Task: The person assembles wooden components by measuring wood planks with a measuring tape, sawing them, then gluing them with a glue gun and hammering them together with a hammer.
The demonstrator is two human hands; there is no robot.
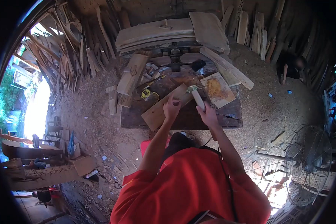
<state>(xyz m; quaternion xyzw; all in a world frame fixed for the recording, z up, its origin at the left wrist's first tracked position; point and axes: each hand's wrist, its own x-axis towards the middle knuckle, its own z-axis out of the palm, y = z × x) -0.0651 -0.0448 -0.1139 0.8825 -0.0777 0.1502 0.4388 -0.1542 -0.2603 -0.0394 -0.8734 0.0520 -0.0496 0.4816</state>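
A flat wooden board (156, 114) lies slanted across the dark workbench (132, 117) in front of me. My left hand (171, 108) is over the board's middle, its fingers curled together; what they pinch, if anything, I cannot make out. My right hand (208, 114) is closed around the near end of a pale, thick-handled tool (198, 99). The tool's greenish-white head overlaps the board's far right end in this view. Left of the board is a yellow tape measure (146, 94). To the right lies a stained panel (217, 89).
Planks (132, 80) and small wood blocks (151, 69) lie on the bench's left side. Wide boards (153, 33) are stacked behind it. A large caged fan (308, 164) stands at the right. Another person (289, 67) is low near the lumber at the far right.
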